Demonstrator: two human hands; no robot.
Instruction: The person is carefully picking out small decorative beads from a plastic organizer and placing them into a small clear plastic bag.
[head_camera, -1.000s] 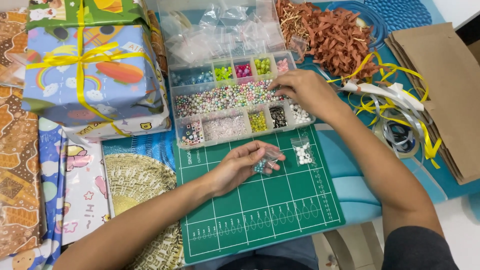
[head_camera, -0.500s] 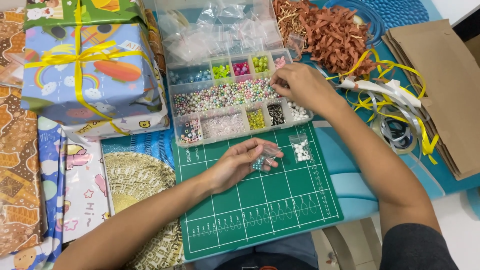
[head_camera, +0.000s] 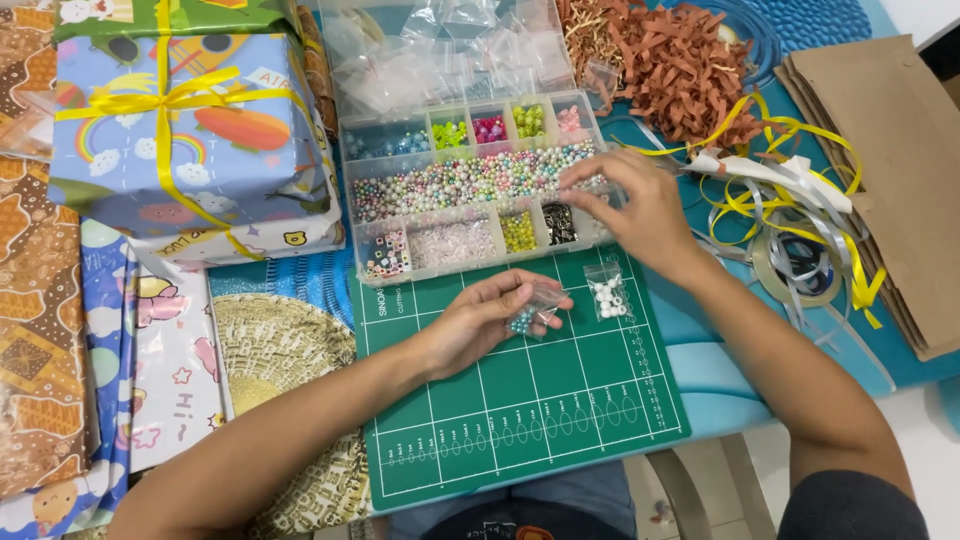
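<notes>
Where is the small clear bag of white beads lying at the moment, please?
In the head view the small bag of white beads lies on the green cutting mat, just below the bead organiser box, between the left hand and right hand.

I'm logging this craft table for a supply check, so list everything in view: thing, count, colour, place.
bead organiser box: one, clear, pastel beads, above mat
cutting mat: one, green, centre
small bead bag: one, clear, white beads, on mat
held bead bag: one, clear, in left fingers
wrapped gift: one, blue, yellow ribbon, upper left
shredded paper: pile, brown, top right
paper bags: stack, brown, right
left hand: over mat
right hand: at the box's right end
</notes>
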